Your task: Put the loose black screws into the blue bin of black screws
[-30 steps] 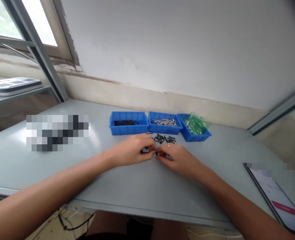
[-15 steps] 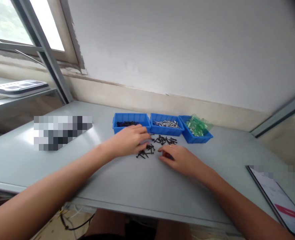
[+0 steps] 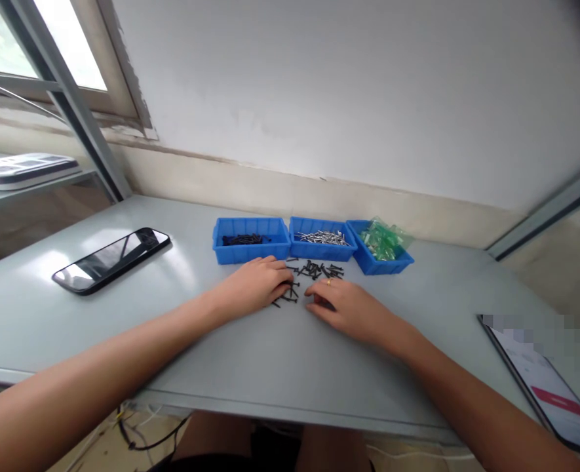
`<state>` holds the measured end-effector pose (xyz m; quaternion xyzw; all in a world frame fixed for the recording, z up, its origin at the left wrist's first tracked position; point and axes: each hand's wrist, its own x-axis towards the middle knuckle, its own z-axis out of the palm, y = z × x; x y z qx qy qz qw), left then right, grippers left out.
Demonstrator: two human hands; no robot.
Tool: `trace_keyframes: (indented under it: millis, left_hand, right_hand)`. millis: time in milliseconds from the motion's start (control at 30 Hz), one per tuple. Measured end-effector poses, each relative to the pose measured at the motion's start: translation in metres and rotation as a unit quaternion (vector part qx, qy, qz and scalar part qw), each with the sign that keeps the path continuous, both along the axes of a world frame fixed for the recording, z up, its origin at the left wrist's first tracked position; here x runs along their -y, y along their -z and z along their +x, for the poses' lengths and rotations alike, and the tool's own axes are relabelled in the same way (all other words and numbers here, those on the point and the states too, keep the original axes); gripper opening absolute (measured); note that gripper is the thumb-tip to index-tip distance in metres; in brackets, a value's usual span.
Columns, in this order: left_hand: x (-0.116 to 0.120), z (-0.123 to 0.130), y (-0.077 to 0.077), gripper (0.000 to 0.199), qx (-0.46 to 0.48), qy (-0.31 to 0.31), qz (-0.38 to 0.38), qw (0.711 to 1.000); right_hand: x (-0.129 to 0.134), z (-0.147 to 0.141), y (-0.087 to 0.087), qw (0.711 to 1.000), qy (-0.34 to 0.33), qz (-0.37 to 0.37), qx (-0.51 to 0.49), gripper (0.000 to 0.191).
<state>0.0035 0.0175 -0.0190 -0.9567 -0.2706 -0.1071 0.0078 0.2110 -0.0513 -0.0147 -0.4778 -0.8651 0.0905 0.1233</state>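
My left hand (image 3: 257, 284) rests low over the black screws (image 3: 292, 292) on the grey table, its fingers curled down onto them; what its fingertips hold, if anything, is hidden. Just to the right, my right hand (image 3: 346, 305) hovers with thumb and fingers apart and nothing visible between them. Another group of black screws (image 3: 314, 269) lies beyond both hands. Behind stand a blue bin with black screws (image 3: 243, 240), a blue bin of silver screws (image 3: 324, 238) and an angled blue bin with green plastic bags (image 3: 383, 242).
A black phone (image 3: 110, 260) lies on the table (image 3: 270, 367) at the left. Another device with a lit screen (image 3: 540, 387) is at the right edge. A white and dark object (image 3: 24, 169) sits on the left shelf, and a wall rises behind the bins.
My left hand has moved down from beside the left bin onto the near screws, its fingers more curled. My right hand keeps its pose. The whole view has shifted slightly.
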Motion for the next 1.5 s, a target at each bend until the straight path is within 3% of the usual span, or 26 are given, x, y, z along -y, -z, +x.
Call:
trace_keyframes:
  millis: [167, 333, 533, 667, 900, 1067, 1300, 1500]
  left_hand:
    - [0.000, -0.001, -0.005, 0.017, 0.042, -0.014, -0.021, 0.999]
    - [0.008, 0.003, -0.012, 0.017, 0.159, -0.009, -0.062, 0.985]
    - [0.016, 0.007, -0.015, 0.013, 0.202, 0.038, -0.134, 0.969]
    - [0.017, 0.008, -0.014, 0.012, 0.195, 0.073, -0.151, 0.966]
    - [0.019, 0.006, -0.018, 0.011, 0.189, 0.062, -0.135, 0.971]
    - [0.021, 0.004, -0.022, 0.010, 0.230, 0.040, -0.099, 0.967]
    - [0.021, 0.003, -0.022, 0.012, 0.203, 0.057, -0.042, 0.977]
    - [0.019, 0.001, -0.021, 0.016, 0.180, 0.093, 0.008, 0.979]
  right_hand:
    - [0.000, 0.000, 0.000, 1.000, 0.019, 0.002, -0.013, 0.019]
    - [-0.004, 0.001, 0.003, 0.993, 0.047, 0.060, -0.088, 0.025]
    - [-0.002, 0.001, 0.002, 0.976, -0.003, 0.166, -0.141, 0.015]
    - [0.002, -0.001, -0.001, 0.970, -0.027, 0.188, -0.152, 0.013]
    - [0.002, 0.000, -0.002, 0.968, -0.018, 0.197, -0.153, 0.014]
    - [-0.001, 0.002, -0.001, 0.979, 0.002, 0.161, -0.128, 0.012]
    - [-0.001, 0.002, -0.002, 0.992, -0.004, 0.093, -0.083, 0.013]
    - [-0.001, 0.002, -0.002, 0.993, -0.019, 0.090, -0.067, 0.016]
